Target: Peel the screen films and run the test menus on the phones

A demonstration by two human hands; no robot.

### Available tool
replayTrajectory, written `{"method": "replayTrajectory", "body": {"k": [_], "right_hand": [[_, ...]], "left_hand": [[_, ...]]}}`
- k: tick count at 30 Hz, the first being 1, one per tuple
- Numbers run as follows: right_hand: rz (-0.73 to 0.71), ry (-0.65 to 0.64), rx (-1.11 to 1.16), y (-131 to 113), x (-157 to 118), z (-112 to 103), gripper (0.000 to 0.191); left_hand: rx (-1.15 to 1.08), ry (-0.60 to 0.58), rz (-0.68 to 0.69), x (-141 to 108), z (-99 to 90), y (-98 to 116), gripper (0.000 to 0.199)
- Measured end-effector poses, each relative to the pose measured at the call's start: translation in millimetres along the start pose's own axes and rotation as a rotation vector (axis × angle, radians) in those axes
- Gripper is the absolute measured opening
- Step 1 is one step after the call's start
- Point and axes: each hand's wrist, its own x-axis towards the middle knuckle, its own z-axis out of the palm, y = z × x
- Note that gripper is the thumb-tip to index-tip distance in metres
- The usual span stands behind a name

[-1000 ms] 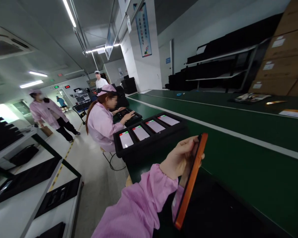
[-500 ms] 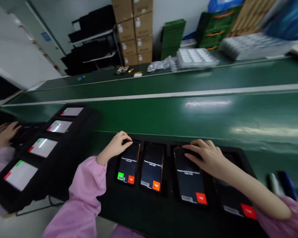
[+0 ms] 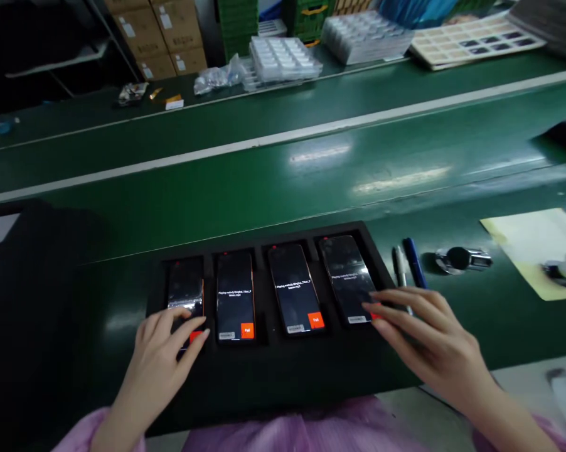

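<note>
Several phones with dark lit screens lie in separate recesses of a black foam tray (image 3: 264, 351). My left hand (image 3: 163, 345) rests over the lower end of the leftmost phone (image 3: 186, 285), its fingers apart and holding nothing; it hides the screen's lower left. My right hand (image 3: 436, 342) reaches over the lower right corner of the rightmost phone (image 3: 346, 270), fingertips at its red button and fingers apart. Between them, the second phone (image 3: 234, 289) and the third phone (image 3: 293, 285) show white text and a red "Fail" button.
Right of the tray lie a white pen (image 3: 400, 267), a blue pen (image 3: 415, 262), a shiny metal object (image 3: 462, 258) and a yellowish sheet (image 3: 532, 242). Another black tray (image 3: 33, 301) stands at left. Clear plastic trays (image 3: 283, 59) and cardboard boxes (image 3: 139, 31) are beyond.
The view has swung right. My left hand has moved from the leftmost phone's top to its lower end. My right hand has gone from the third phone's top to the rightmost phone's lower corner.
</note>
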Motion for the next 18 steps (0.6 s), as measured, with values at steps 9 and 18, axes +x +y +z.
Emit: {"method": "replayTrajectory", "body": {"k": [9, 18], "right_hand": [[0.11, 0.223, -0.075, 2, -55, 47, 0.022], [0.041, 0.181, 0.051, -35, -47, 60, 0.047]], "left_hand": [[0.139, -0.072, -0.146, -6, 26.5, 41, 0.045], [0.115, 0.211, -0.263, -73, 12.6, 11, 0.036]]}}
